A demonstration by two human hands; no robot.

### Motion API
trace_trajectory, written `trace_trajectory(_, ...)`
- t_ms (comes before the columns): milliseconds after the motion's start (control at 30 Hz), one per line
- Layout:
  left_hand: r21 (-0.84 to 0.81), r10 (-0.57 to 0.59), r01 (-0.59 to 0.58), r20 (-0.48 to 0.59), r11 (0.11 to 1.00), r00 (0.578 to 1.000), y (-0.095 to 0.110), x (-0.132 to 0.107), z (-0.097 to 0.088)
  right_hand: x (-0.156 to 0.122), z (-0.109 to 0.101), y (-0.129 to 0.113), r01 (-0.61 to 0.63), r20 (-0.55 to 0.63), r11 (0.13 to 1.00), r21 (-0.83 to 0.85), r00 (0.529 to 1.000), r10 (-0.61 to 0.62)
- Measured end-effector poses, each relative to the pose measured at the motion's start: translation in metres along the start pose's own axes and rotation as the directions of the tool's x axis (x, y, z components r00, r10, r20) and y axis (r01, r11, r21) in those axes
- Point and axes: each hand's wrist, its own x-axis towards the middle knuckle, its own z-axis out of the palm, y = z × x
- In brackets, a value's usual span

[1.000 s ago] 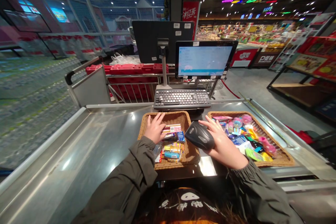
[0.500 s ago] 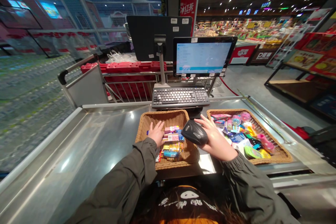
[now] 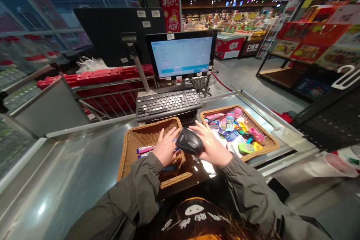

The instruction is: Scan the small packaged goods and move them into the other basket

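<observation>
In my right hand [image 3: 213, 146] is a black barcode scanner [image 3: 189, 141], its head pointing left over the near basket's right side. My left hand [image 3: 165, 149] reaches over the left wicker basket [image 3: 129, 150], fingers stretched out towards the scanner. Its fingertips come close to the scanner's head, and whether they touch anything below is hidden. Small packaged goods [image 3: 145, 150] in purple and pink wrappers lie in this basket, partly covered by the left hand. Past the right hand stands a second wicker basket [image 3: 267, 146], full of small colourful packets and toys.
A keyboard [image 3: 168, 103] and a lit monitor [image 3: 182, 56] stand behind the baskets, beside a second dark screen [image 3: 112, 37] seen from its back. The metal counter [image 3: 70, 168] stretches left. A dark phone-like slab [image 3: 278, 190] and a white cup [image 3: 332, 165] are at right.
The view has turned to the right. My left hand has moved rightward within the basket, closer to the scanner. The right hand keeps hold of the scanner.
</observation>
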Motion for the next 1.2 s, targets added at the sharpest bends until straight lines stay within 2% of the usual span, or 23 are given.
trace_trajectory(100,-0.064,0.076,-0.078,-0.027,0.995,0.997,0.022,0.029,0.006,-0.015,-0.016,0.010,-0.046,-0.034,0.999,0.013,0.998,0.046)
trace_trajectory(367,-0.125,0.220,-0.219,-0.009,0.968,0.976,0.072,0.109,0.038,-0.062,-0.060,0.048,-0.137,-0.166,0.989,-0.062,0.978,0.125)
trace_trajectory(467,-0.147,0.226,-0.222,0.011,0.964,0.974,0.089,0.139,0.053,-0.077,-0.070,0.061,-0.224,-0.190,0.970,-0.095,0.961,0.203)
trace_trajectory(600,-0.159,0.164,-0.146,0.102,0.976,0.981,0.108,0.169,0.073,-0.092,-0.080,0.073,-0.304,-0.203,0.945,-0.123,0.940,0.275)
trace_trajectory(833,-0.143,0.105,-0.077,0.204,0.987,0.973,0.121,0.183,0.089,-0.104,-0.085,0.084,-0.337,-0.211,0.933,-0.129,0.928,0.306)
trace_trajectory(967,-0.183,0.072,-0.039,0.179,0.982,0.981,0.120,0.185,0.090,-0.105,-0.085,0.082,-0.345,-0.213,0.930,-0.129,0.925,0.314)
trace_trajectory(1100,-0.269,0.055,-0.019,0.130,0.963,0.990,0.121,0.181,0.082,-0.104,-0.086,0.078,-0.340,-0.217,0.932,-0.122,0.926,0.309)
trace_trajectory(1200,-0.309,0.080,-0.044,0.104,0.950,0.991,0.120,0.173,0.064,-0.104,-0.085,0.075,-0.326,-0.231,0.938,-0.117,0.927,0.294)
